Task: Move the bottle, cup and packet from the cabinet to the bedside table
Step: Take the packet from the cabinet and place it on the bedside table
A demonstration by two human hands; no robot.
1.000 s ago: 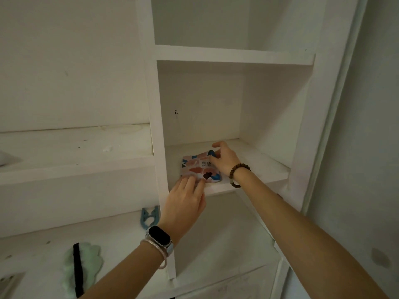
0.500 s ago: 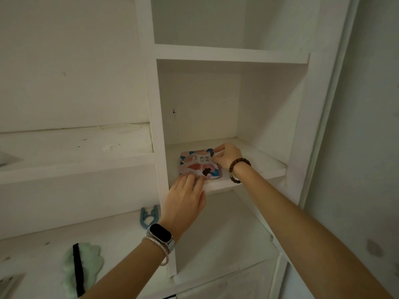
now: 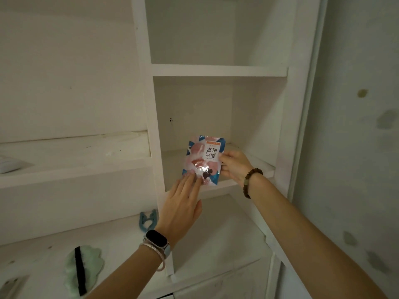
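A flat pink, white and blue packet [image 3: 203,159] with printed characters is tipped up on its lower edge over the middle shelf [image 3: 228,183] of the white cabinet. My right hand [image 3: 234,166], with a bead bracelet on the wrist, pinches the packet's right edge. My left hand [image 3: 183,206], with a watch on the wrist, has its fingers straight and its fingertips touching the packet's lower left corner. No bottle or cup shows in view.
The cabinet's upper shelf [image 3: 218,71] is above the packet. To the left runs a long white ledge [image 3: 75,167]. On the lower counter lie a teal clip [image 3: 148,220] and a pale green pad with a black strap [image 3: 83,268]. A stained wall stands at the right.
The packet lay flat on the shelf; now it is lifted upright, with my right hand gripping its right edge. My left hand stays at its lower corner.
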